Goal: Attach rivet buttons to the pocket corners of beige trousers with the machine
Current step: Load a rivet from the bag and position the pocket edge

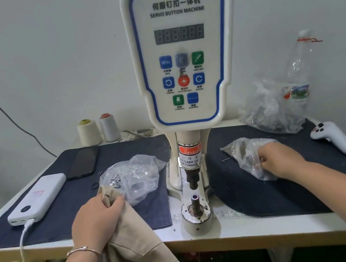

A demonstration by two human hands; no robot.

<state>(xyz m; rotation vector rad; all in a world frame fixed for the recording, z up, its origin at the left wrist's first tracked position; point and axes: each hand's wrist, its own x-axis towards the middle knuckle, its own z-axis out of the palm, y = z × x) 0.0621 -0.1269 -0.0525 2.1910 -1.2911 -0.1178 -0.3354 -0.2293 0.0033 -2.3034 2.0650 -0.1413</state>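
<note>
Head view: my left hand (98, 215) grips beige trousers (138, 252) near the desk's front edge, right hand (276, 160) pinches a rivet bag (244, 155) (nothing under the machine (194, 173) yet).

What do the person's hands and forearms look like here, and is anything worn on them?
Both forearms are bare, with no sleeves in view and no gloves. The left hand has a thin metal bangle with a small bead at the wrist. The right hand shows no jewellery or markings.
</note>
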